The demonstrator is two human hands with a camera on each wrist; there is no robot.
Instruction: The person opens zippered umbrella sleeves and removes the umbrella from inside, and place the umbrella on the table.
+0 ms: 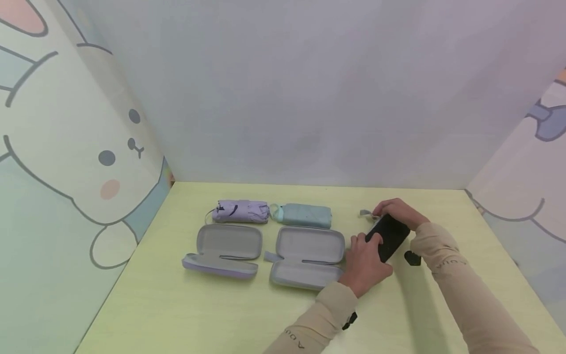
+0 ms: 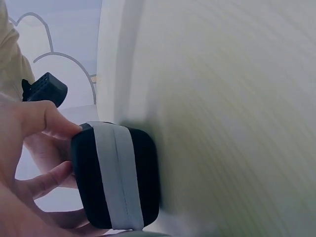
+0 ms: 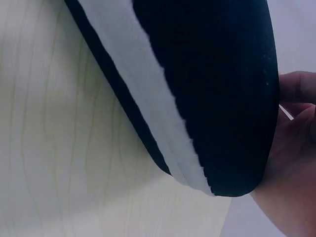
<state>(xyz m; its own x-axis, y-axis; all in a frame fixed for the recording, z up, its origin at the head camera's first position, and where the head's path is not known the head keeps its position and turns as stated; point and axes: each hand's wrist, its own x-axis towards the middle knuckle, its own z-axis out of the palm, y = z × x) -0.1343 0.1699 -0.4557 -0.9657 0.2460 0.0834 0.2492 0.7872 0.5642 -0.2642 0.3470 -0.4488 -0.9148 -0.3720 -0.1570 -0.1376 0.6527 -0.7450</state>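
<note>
Both hands are on a black zip case (image 1: 391,235) at the right of the table, tilted and closed, with a grey zip band (image 2: 118,173) round its side. My left hand (image 1: 366,260) grips the near left side of the case, thumb and fingers spread across it. Curled over its far end is my right hand (image 1: 401,214), fingertips down by the zip edge. A small grey fabric tab (image 1: 365,213) sticks out just beyond those fingertips. In the right wrist view the black case (image 3: 212,98) fills much of the frame, with part of a hand at the right edge.
Left of the hands lie two open cases with grey insides, one grey (image 1: 309,246) and one purple-edged (image 1: 227,246). Behind them lie a folded teal umbrella (image 1: 307,215) and a folded purple umbrella (image 1: 242,211). Walls enclose the pale yellow table (image 1: 212,314) at back and sides.
</note>
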